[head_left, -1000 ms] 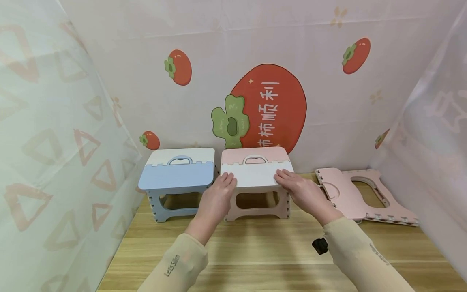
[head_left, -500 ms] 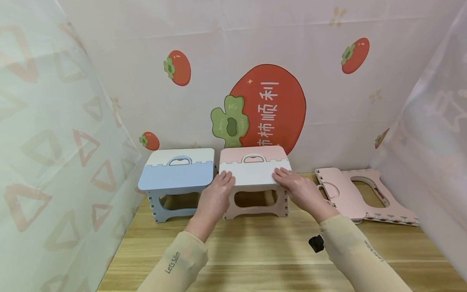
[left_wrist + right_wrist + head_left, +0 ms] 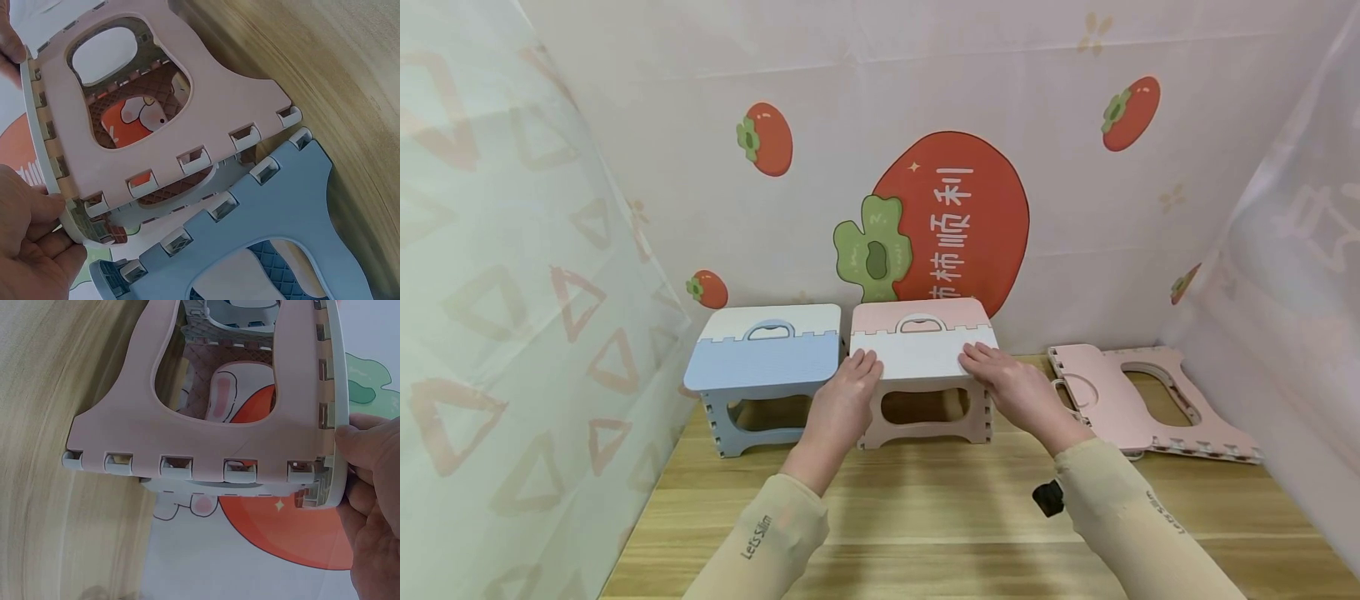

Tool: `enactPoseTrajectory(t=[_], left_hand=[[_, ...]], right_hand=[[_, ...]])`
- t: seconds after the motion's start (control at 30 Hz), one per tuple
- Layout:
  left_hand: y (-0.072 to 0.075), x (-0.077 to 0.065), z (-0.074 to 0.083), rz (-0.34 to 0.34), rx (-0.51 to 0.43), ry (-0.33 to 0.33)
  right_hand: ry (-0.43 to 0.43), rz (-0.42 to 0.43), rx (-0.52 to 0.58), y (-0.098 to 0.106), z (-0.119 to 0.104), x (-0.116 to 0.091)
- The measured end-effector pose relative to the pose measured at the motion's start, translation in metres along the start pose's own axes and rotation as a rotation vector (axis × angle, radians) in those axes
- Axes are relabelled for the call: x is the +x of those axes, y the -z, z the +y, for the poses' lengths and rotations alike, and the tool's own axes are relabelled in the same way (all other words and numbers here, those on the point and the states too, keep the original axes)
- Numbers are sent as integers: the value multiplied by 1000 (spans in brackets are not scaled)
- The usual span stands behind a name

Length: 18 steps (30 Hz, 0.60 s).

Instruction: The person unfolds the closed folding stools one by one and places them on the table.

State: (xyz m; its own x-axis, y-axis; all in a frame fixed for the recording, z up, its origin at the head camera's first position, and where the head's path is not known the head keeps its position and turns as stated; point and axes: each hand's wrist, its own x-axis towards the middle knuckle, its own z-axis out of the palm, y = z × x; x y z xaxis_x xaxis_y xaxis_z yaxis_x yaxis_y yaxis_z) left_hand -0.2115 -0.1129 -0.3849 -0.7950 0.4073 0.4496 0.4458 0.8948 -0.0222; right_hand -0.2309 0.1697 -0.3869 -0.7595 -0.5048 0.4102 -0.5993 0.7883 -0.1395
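A folding step stool (image 3: pixel 922 357) with a pink and white top and pink legs stands unfolded on the table. My left hand (image 3: pixel 844 400) holds its left front corner, fingers on the white half of the top. At the right front corner my right hand (image 3: pixel 1018 390) grips the same top. In the left wrist view, the thumb and curled fingers (image 3: pixel 53 253) sit at the edge of the top. The right wrist view has the thumb (image 3: pixel 362 434) against the rim, with fingers bent beside it. A blue and white stool (image 3: pixel 765 360) stands unfolded close on the left.
On the right a pink folding stool (image 3: pixel 1112 400) lies flattened on the wood-grain table (image 3: pixel 917 533). Behind the stools rises a white cloth (image 3: pixel 1060 217) printed with red persimmons. More printed cloth hangs along both sides. A black object (image 3: pixel 1048 498) shows by the right sleeve.
Both hands and the pink and white stool have shifted slightly left and back, toward the blue stool and the rear cloth. The blue stool and the flattened one have not moved.
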Motion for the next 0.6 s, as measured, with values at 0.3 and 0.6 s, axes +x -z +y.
enactPoseTrajectory(t=[0.3, 0.6], left_hand=[[-1, -1, 0, 0, 6, 1], [1, 1, 2, -30, -15, -1]], right_hand=[[-1, 8, 21, -2, -1, 0], [13, -63, 99, 6, 1, -2]])
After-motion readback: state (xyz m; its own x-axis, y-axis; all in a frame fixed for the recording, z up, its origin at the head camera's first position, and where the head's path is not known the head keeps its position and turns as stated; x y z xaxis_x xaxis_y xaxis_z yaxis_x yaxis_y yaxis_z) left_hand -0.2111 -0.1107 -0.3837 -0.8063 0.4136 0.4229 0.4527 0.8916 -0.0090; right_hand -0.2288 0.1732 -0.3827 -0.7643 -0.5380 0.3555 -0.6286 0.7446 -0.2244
